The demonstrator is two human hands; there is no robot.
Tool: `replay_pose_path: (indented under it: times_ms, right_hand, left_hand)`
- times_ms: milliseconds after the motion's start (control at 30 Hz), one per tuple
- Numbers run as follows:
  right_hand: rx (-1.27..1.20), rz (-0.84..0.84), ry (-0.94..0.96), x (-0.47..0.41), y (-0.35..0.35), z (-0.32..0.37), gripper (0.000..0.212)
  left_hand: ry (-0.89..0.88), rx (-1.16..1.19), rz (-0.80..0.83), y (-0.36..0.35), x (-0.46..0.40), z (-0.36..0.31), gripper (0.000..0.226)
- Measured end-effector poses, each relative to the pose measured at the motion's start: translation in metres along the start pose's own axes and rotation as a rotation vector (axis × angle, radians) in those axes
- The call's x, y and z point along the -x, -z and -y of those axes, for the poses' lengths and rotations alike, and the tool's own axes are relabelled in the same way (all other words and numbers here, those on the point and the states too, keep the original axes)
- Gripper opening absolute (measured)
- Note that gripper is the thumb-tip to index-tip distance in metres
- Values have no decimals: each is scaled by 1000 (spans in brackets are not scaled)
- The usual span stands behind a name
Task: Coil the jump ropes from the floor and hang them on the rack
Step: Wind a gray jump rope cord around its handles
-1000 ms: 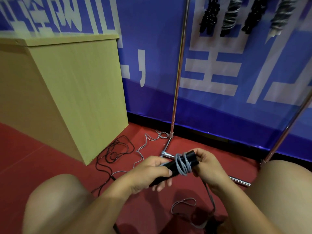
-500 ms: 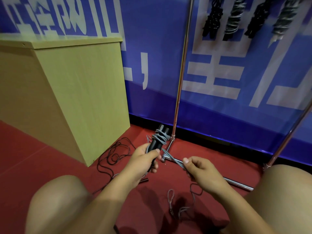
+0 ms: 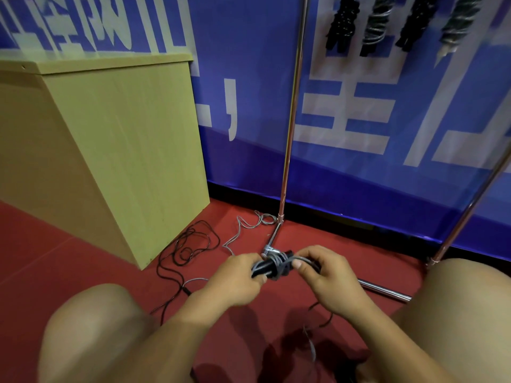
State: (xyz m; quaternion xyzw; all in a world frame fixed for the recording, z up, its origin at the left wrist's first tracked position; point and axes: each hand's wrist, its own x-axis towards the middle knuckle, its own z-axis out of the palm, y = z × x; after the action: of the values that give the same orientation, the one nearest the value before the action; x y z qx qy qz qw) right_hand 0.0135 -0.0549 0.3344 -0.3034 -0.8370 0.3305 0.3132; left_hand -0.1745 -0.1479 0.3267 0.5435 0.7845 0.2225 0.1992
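My left hand [image 3: 237, 280] grips the black handles [image 3: 269, 266] of a jump rope, held roughly level over the red floor. Grey cord [image 3: 279, 263] is wound round the handles in a few turns. My right hand [image 3: 323, 275] pinches the grey cord just right of the handles; its loose end trails down to the floor [image 3: 312, 346] between my knees. A black rope [image 3: 190, 244] and a grey rope [image 3: 243, 228] lie loose on the floor ahead. The metal rack [image 3: 290, 128] stands against the blue wall, with several coiled ropes [image 3: 376, 23] hanging at the top.
A wooden cabinet [image 3: 116, 150] stands at the left, close to the loose ropes. The rack's base bar [image 3: 384, 288] runs along the floor to the right. My knees [image 3: 94, 327] flank both hands. A blue banner [image 3: 414, 189] covers the wall.
The handles went from upright to roughly level. My right hand moved from pulling the cord out to the right to pinching it right against the handles, adding another turn.
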Motion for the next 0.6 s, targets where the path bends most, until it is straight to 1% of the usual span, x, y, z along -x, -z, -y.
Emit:
replay_pose_path:
  times_ms: [67,167,233,300,400,467,533,600]
  right_hand:
    - [24,-32,19,0,0,0,16]
    - [41,-58,-12,0,2,1,22]
    - [23,-56,-101,-2,4,1,20]
    - [-84,-47,-244,-4,7,1,20]
    - [-387,-36,-420,-7,10,1,26]
    - [-566,-27,-480,-8,14,3,25]
    - [-667,30,-507,-8,15,5,23]
    - [-676,96,-489,-7,14,7,16]
  left_hand:
    - [-84,-29,95,-1,6,-4,10]
    - [-172,-17,218,1,15,-11,12]
    - [-206,31,295,5,18,-14,11]
    - [-234,93,342,11,21,-18,10]
    - [-216,328,433,21,23,-24,3]
    - [-193,499,483,26,25,-26,8]
    - [-199,634,504,28,26,-27,8]
    - [-205,739,500,29,25,-28,6]
